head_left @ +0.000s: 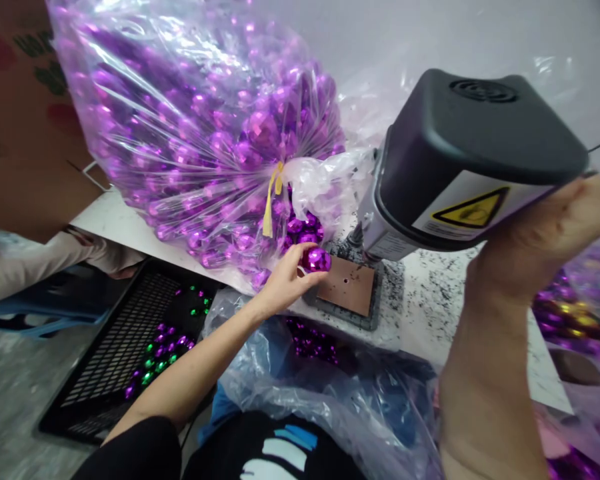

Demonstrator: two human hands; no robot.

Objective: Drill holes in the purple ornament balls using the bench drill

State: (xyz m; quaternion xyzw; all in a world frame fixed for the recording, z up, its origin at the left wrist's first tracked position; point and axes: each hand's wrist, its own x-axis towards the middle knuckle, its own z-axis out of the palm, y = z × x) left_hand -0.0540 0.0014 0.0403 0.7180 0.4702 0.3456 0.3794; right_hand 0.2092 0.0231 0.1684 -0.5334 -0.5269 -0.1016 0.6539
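My left hand [289,275] pinches a shiny purple faceted ball [319,259] between thumb and fingers, at the left edge of a brown square plate [347,287] with a small hole in its middle. The plate lies on a dark base under the head of a black bench drill-like machine [480,133] with a yellow warning label. At the machine's right side my right hand [570,217] is curled closed; its fingers and whatever they grip are hidden behind the housing. More purple balls [305,230] lie loose just behind the held one.
A big clear bag of purple balls [205,133], tied with yellow ribbon, fills the back left. A black crate [105,360] with purple and green balls stands lower left. Dark shavings litter the white table [430,300]. Plastic sheeting [330,407] covers my lap. Another person's arm [55,263] shows at left.
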